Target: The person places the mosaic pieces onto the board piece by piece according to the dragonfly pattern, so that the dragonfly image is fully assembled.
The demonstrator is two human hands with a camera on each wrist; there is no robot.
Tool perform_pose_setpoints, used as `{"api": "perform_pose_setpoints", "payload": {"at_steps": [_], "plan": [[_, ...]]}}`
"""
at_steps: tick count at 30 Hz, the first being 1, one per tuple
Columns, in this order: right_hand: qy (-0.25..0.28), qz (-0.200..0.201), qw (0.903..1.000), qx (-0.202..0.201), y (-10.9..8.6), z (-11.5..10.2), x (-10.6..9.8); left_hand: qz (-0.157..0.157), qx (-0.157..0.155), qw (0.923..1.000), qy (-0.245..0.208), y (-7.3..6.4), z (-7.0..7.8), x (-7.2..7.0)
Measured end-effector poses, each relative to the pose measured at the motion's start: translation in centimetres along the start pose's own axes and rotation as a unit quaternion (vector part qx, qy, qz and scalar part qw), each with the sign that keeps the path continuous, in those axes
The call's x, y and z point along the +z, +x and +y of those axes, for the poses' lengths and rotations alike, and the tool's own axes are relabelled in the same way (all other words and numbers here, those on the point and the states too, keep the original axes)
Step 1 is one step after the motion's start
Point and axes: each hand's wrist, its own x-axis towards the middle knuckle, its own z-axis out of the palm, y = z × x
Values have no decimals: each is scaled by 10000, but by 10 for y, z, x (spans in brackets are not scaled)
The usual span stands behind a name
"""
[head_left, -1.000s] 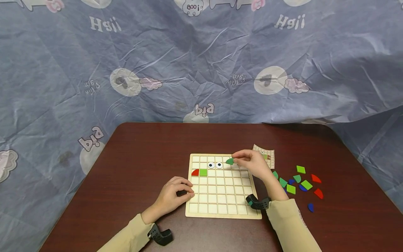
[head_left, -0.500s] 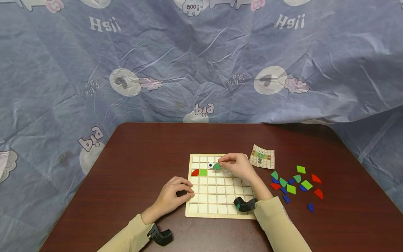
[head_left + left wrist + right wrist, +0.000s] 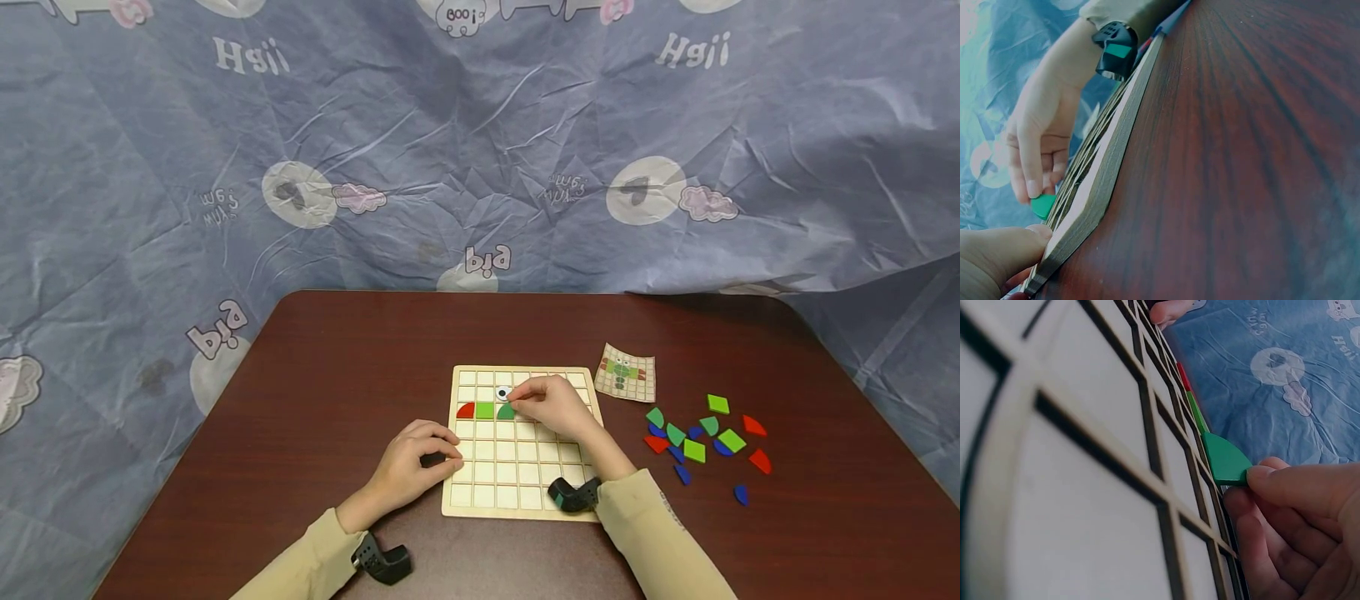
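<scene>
A pale wooden grid board lies on the dark table. Its left edge is touched by the thumb and fingertips of my left hand, whose thumb shows against the rim in the left wrist view. My right hand pinches a green quarter-circle tile between thumb and fingers, one corner down at the grid. That tile stands just right of a light green square tile, which has a red quarter-circle tile on its left. Above them sits a googly-eye disc; the second one is hidden behind my right fingers.
A small pattern card lies at the board's upper right. Loose tiles are scattered right of the board, among them a red quarter circle, a light green square and a blue piece. A patterned blue cloth hangs behind the table.
My right hand has carried the green quarter-circle tile left and down across the board, from right of the eye discs to beside the green square. My left hand has stayed in place.
</scene>
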Motion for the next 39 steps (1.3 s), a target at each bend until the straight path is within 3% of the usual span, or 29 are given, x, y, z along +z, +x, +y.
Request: {"api": "perform_pose_setpoints", "payload": {"at_steps": [18,39], "plan": [[-214,364,9990,-144,0,2,7,-34,-31,10000,16,0,1,0],[-283,392,9988,-49,-2,-1,6,-13,-25,10000,67,0,1,0]]}}
